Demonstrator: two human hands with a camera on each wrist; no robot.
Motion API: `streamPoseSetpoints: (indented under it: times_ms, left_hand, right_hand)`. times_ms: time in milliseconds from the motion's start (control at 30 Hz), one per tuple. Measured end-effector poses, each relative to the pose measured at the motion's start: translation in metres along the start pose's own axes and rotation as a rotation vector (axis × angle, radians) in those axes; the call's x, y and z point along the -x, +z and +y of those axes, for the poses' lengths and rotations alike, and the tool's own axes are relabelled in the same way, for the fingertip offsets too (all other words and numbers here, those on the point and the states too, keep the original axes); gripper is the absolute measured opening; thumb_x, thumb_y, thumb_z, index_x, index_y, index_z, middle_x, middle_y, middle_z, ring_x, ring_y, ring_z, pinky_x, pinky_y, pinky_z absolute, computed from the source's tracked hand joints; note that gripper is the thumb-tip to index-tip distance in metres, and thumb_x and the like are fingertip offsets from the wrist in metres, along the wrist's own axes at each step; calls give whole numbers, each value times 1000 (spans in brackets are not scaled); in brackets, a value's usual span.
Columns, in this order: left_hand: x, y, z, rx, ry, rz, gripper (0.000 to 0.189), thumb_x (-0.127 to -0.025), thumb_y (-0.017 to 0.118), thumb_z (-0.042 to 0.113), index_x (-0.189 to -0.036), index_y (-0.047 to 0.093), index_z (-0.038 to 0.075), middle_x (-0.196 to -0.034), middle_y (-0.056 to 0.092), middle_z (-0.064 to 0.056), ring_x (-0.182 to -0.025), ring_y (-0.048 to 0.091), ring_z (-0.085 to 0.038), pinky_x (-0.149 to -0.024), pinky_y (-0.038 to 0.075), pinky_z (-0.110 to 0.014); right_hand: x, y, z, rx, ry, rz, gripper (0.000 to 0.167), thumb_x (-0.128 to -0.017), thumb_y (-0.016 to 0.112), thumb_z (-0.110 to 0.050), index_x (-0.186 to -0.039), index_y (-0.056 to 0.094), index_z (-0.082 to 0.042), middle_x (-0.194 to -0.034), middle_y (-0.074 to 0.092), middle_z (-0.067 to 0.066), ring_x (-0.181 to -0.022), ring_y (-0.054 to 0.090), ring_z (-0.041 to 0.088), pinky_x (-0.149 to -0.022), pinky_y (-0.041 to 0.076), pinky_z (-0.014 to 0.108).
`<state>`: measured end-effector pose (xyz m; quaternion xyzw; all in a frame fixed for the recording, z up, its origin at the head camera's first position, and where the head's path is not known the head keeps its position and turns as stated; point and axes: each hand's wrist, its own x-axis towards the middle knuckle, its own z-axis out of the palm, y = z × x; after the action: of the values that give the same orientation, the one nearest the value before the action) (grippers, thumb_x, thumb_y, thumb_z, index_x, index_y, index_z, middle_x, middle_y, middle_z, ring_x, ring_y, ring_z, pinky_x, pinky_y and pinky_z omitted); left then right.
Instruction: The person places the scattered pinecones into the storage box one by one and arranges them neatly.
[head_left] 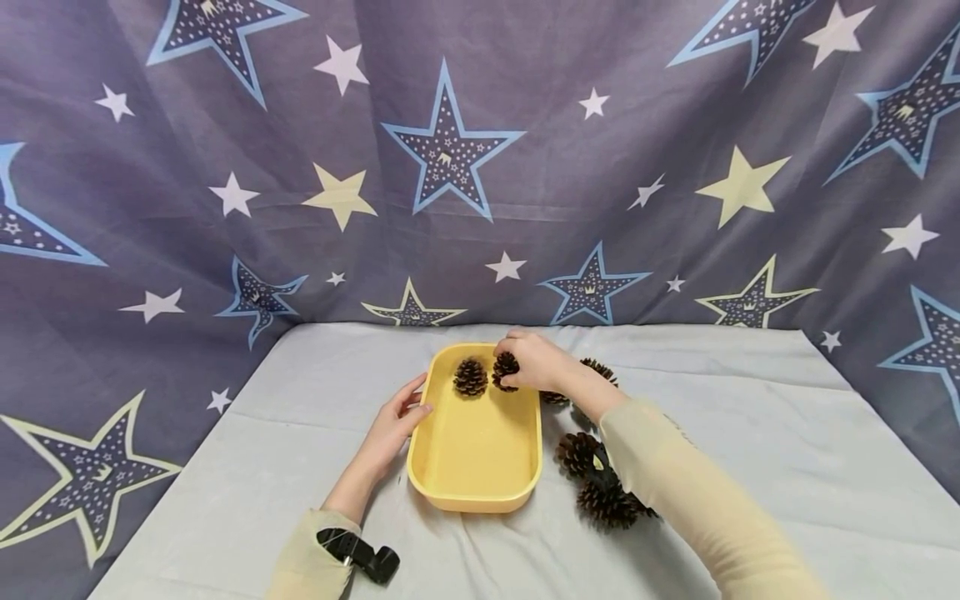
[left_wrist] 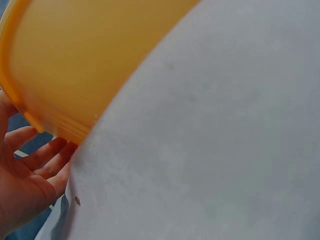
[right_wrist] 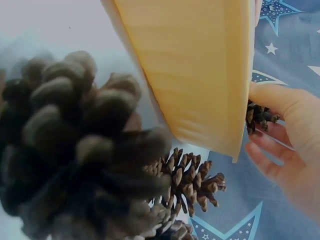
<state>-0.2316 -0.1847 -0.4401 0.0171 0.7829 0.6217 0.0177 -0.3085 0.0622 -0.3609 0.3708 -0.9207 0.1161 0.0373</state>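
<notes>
A yellow plastic tub (head_left: 480, 454) stands on the cloth-covered table. My left hand (head_left: 395, 422) holds its left side, thumb over the rim and the other fingers along the outer wall (left_wrist: 65, 120). Inside the tub, near its far end, lies a brown pine cone (head_left: 471, 377). My right hand (head_left: 536, 361) reaches over the far right corner and pinches another pine cone (head_left: 506, 368) inside the tub, beside the first. The right wrist view shows this hand's thumb and fingers around the held pine cone (right_wrist: 260, 117), which the tub wall partly hides.
To the right of the tub lie several more pine cones (head_left: 609, 503), partly under my right forearm. One pine cone (right_wrist: 75, 150) looms large and blurred in the right wrist view. A star-patterned curtain (head_left: 480, 242) hangs behind the light grey cloth (head_left: 247, 433).
</notes>
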Motion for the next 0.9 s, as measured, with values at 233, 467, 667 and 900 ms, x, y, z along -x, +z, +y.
streamPoseSetpoints:
  times_ms: [233, 467, 667, 900]
  left_hand:
    - [0, 1, -1, 2, 3, 5, 53, -90, 54, 18, -140, 36, 22, -127, 49, -16, -102, 52, -23, -73, 51, -28]
    - [-2, 1, -3, 6, 6, 8, 52, -90, 54, 17, -139, 37, 22, -126, 50, -18, -99, 53, -21, -72, 51, -28]
    - [-1, 1, -3, 7, -1, 4, 52, -90, 54, 17, -139, 37, 21, -127, 49, -18, -101, 53, -22, -71, 51, -27]
    - [7, 1, 15, 24, -7, -14, 54, -90, 53, 12, -141, 34, 12, -128, 47, -24, -103, 53, -29, -69, 50, -25]
  right_hand:
    - [-7, 4, 1, 37, 30, -55, 43, -73, 75, -25, -110, 61, -7, -110, 58, 9, -104, 55, 24, -94, 44, 35]
    - [-12, 10, 1, 76, 69, -106, 43, -73, 75, -28, -109, 61, -9, -110, 57, 7, -102, 55, 23, -90, 46, 35]
    - [-14, 17, 5, 67, 45, -93, 41, -73, 75, -26, -107, 61, -8, -107, 57, 8, -99, 56, 24, -87, 47, 36]
    - [-11, 13, 0, 81, 54, -91, 41, -72, 76, -27, -106, 61, -9, -105, 57, 6, -98, 56, 24, -87, 47, 37]
